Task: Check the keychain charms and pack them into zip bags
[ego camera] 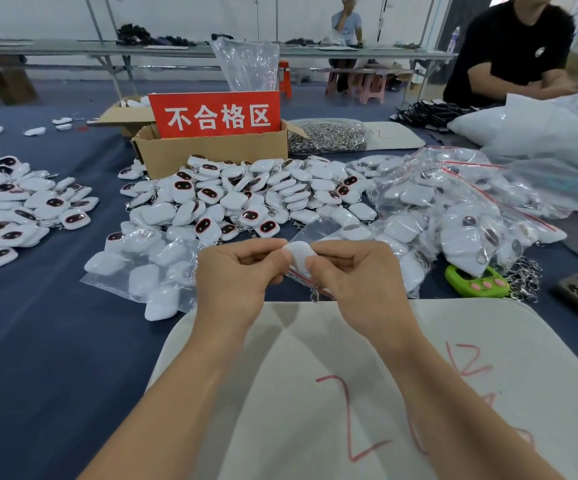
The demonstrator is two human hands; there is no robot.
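**Both hands pinch one charm at a zip bag**

Left hand (235,271) and right hand (353,271) meet above the near edge of the counter (38,323), fingers curled, both pinching one white charm (296,256) between them. A clear zip bag (312,228) is held with it and sticks up behind; how far in the charm sits, can't tell. The charm's metal clasp (315,294) hangs below the hands. A white board (315,375) with red marks lies under the forearms.

Loose charm pile (246,195) is just beyond the hands, with a second pile (21,206) far left. Bagged charms (454,216) are heaped right, and a few more bags (149,268) lie left of the hands. A cardboard box (211,152) with a red sign (216,114) stands behind the pile. A green gadget (476,280) lies to the right.
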